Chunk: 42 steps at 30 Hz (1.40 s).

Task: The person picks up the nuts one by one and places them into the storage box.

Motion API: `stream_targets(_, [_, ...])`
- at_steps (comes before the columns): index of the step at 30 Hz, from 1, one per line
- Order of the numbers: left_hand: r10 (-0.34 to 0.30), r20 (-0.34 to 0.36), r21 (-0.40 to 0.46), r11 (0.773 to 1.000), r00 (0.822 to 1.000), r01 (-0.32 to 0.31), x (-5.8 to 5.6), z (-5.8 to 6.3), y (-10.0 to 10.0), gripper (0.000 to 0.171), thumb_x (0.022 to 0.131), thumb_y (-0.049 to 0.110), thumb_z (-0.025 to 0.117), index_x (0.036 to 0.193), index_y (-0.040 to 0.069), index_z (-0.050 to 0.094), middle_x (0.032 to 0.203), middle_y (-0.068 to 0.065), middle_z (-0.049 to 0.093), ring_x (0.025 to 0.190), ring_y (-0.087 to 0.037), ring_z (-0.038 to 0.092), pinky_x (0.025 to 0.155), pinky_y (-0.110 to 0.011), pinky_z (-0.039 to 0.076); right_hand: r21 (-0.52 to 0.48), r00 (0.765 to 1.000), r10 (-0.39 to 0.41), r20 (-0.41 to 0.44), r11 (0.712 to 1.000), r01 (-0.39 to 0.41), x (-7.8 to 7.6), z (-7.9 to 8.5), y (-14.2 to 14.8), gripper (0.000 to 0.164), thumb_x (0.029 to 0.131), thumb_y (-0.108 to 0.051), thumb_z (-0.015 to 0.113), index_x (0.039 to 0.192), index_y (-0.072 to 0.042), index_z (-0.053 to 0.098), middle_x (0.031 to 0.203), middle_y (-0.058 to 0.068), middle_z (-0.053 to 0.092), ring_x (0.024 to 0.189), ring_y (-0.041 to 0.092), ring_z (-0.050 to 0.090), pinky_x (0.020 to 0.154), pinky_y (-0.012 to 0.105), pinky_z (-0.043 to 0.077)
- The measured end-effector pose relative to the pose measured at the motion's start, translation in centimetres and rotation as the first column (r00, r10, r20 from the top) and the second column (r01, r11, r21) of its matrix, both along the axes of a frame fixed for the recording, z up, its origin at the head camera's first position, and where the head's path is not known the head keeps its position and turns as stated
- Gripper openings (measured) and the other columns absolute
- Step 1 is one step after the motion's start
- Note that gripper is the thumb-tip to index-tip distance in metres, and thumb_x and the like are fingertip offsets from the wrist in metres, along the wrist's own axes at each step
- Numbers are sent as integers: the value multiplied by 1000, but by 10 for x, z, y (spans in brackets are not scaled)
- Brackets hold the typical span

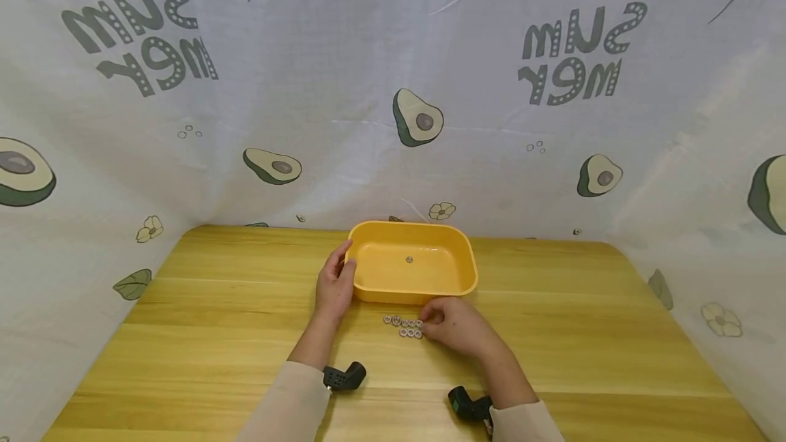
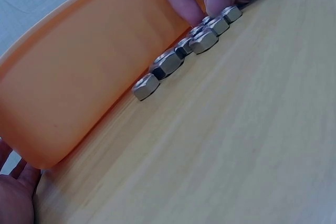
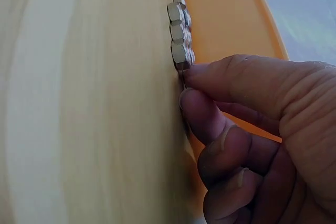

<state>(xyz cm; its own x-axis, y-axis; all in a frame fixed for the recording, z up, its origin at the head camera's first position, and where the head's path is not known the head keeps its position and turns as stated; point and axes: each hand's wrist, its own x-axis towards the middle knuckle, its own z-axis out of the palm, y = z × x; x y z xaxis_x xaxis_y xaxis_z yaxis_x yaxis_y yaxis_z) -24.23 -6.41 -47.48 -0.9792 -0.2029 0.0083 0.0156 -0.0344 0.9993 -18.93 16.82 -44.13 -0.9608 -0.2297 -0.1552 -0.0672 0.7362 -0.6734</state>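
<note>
White cloth printed with green-and-cream avocados, pale flowers and the mirrored word "summer" hangs behind and beside a yellow-brown wood-grain worktop. Near the back edge sits a yellow-orange, rounded rectangular basin, with one small silver metal nut lying on its floor. Just in front of the basin's near wall, eight silver hexagonal metal nuts lie flat on the worktop in two close rows: five in the row nearer the basin, three in the row nearer the person. The second from the left looks larger than its neighbours. The person's left hand rests against the basin's left end, thumb and fingers apart. The right hand is at the right end of the rows, thumb and index finger close together, the other fingers curled; whether a nut is pinched between them cannot be told. Both arms wear cream sleeves, and a black device is worn at each wrist.
</note>
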Motion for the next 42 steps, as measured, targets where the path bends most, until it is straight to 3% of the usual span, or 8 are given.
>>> stream_targets(17, [-8,0,0,1000,1000,8,-1,-2,-2,43,104,18,52,147,21,56,159,-6,46,141,-29,50,115,-50,45,29,1000,-1,-27,1000,2,2,0,-6,12,84,-14,81,83,-14,69,73,-2,60,68,14,54,61,26,44])
stream_targets(42, [-4,10,-11,1000,1000,4,-1,-1,-1,43,105,18,51,148,21,56,158,-7,47,139,-29,51,115,-50,45,-37,1000,17,-9,999,-17,9,30,-2,8,87,-16,78,88,-14,69,75,0,60,68,16,54,58,27,45])
